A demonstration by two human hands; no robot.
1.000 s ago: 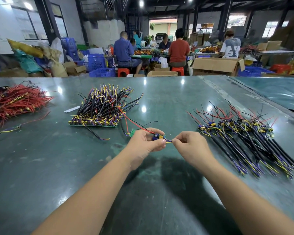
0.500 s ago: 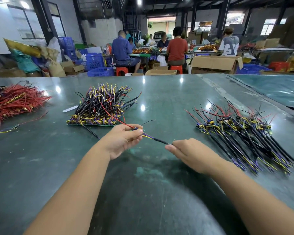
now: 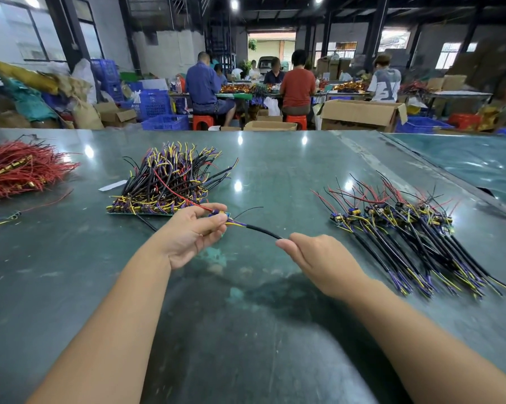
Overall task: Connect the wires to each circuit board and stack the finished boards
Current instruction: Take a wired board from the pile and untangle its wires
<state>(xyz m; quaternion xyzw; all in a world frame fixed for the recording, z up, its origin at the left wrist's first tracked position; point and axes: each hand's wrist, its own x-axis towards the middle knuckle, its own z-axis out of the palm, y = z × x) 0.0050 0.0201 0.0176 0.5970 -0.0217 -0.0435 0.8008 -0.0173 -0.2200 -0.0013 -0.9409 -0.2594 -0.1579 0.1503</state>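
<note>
Circuit board, pinched in the left hand above the surface, now trails its black cable taut to the right hand's pinch. A second ago both hands met at the board, so the wiring looks done; stacking on the right pile probably follows.

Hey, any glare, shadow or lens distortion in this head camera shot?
Head view: ceiling lamps glare as white spots on the glossy table; a dark shadow lies under the right hand; wide-angle bending curves the table edge; the wire bundles at right look slightly soft.
</note>
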